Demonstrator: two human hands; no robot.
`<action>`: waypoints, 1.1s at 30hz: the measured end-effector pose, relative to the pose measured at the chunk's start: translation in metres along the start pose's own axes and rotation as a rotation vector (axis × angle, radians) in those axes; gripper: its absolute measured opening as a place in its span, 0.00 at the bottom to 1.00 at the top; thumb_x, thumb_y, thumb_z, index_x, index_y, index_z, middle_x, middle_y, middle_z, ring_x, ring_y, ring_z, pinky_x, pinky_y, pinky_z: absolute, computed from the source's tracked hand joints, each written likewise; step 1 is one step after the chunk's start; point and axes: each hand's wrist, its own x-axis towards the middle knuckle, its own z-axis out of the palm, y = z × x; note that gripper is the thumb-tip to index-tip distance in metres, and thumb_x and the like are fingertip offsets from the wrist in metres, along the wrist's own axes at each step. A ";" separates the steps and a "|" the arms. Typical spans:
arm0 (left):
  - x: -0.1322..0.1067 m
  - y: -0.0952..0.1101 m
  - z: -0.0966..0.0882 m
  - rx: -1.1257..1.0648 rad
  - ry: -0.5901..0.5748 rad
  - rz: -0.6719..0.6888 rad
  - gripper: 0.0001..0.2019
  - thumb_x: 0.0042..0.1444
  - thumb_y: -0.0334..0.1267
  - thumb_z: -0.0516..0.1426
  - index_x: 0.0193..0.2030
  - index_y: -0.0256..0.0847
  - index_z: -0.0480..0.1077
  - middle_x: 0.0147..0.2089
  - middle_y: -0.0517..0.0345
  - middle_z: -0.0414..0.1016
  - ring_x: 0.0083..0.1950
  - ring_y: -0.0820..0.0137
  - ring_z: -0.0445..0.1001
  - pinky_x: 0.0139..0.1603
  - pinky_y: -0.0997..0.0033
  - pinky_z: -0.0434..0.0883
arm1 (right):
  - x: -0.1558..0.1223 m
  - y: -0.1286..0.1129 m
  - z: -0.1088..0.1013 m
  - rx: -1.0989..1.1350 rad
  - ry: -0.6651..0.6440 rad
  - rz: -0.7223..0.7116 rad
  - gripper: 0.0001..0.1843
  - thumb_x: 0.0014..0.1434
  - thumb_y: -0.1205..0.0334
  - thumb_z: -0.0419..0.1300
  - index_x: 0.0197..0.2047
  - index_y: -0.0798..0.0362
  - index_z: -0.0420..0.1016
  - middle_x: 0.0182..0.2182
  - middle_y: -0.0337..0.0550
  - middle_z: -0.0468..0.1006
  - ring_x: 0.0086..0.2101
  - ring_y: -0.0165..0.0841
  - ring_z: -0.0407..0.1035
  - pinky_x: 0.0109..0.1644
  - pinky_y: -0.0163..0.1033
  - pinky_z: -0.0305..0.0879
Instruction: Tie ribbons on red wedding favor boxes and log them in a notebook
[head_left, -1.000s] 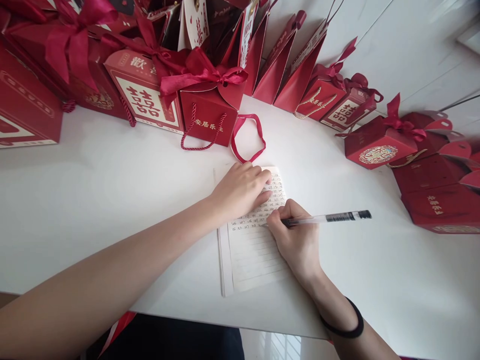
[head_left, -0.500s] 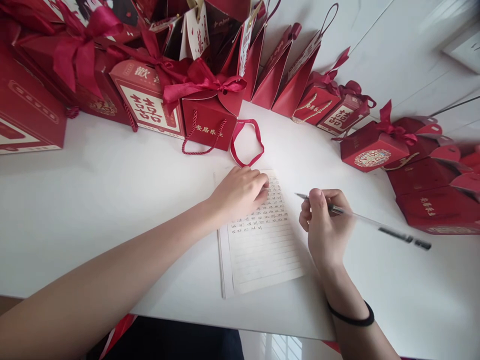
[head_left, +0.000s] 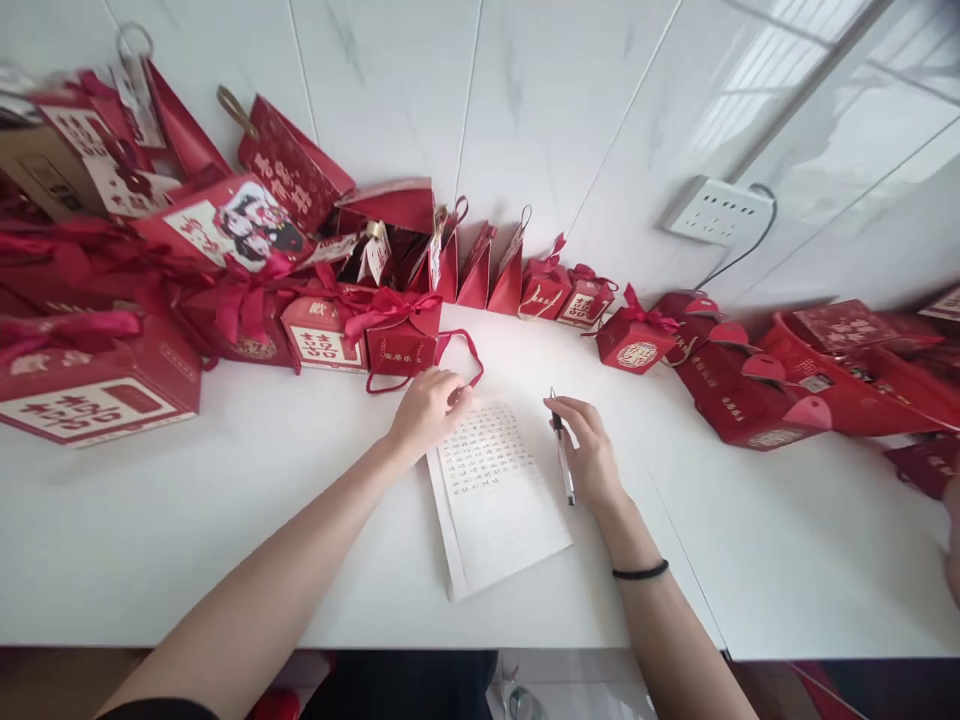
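Note:
A lined notepad (head_left: 510, 525) lies on the white table, its upper part covered in rows of small handwriting. My left hand (head_left: 429, 408) rests at the notepad's top left corner with the fingers curled in; the inside of the palm is hidden. Just right of the page, my right hand (head_left: 592, 455) is closed on a clear-barrelled pen (head_left: 564, 462) with a black grip. The pen's tip points away from me, off the paper. Beyond my left hand stands a small red gift box (head_left: 405, 345) with a bow, and its ribbon loop (head_left: 472, 355) lies close to my fingers.
Red gift boxes, such as a large one (head_left: 172, 365) at left and a round-patterned one (head_left: 637, 335), line the back. A red basket (head_left: 862, 380) stands at right. A power strip (head_left: 720, 210) is on the wall. Part of another person's hand (head_left: 952, 540) shows at the right edge.
The view has tilted up and swung, showing more wall and boxes. The pen has turned in my right hand from slanting rightward to nearly upright in the picture. My left hand stays curled at the notepad.

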 end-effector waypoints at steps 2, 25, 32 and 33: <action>0.004 -0.008 -0.008 0.039 0.080 -0.008 0.10 0.56 0.33 0.48 0.24 0.40 0.60 0.22 0.61 0.64 0.28 0.71 0.61 0.35 0.70 0.62 | 0.000 0.000 -0.002 0.015 -0.073 -0.022 0.21 0.59 0.74 0.44 0.53 0.50 0.66 0.46 0.49 0.69 0.48 0.37 0.64 0.50 0.48 0.64; -0.002 -0.055 -0.024 -0.070 0.862 -0.276 0.12 0.47 0.27 0.48 0.40 0.40 0.58 0.38 0.53 0.62 0.37 0.66 0.62 0.39 0.60 0.65 | 0.123 -0.087 0.064 0.108 -0.260 0.157 0.23 0.53 0.65 0.59 0.52 0.56 0.63 0.48 0.52 0.66 0.47 0.35 0.66 0.54 0.39 0.62; -0.005 -0.041 -0.019 -0.130 0.759 -0.179 0.09 0.48 0.26 0.48 0.37 0.40 0.61 0.35 0.55 0.62 0.36 0.67 0.63 0.36 0.64 0.66 | 0.162 -0.037 0.046 -0.143 -0.194 0.399 0.15 0.58 0.68 0.54 0.49 0.64 0.67 0.47 0.62 0.66 0.48 0.43 0.64 0.51 0.43 0.60; -0.006 -0.036 -0.017 -0.129 0.683 -0.116 0.09 0.49 0.25 0.47 0.36 0.40 0.61 0.34 0.56 0.62 0.35 0.68 0.64 0.35 0.66 0.66 | 0.163 -0.024 0.038 -0.179 -0.193 0.434 0.14 0.58 0.69 0.53 0.48 0.64 0.68 0.46 0.62 0.67 0.48 0.44 0.64 0.50 0.44 0.60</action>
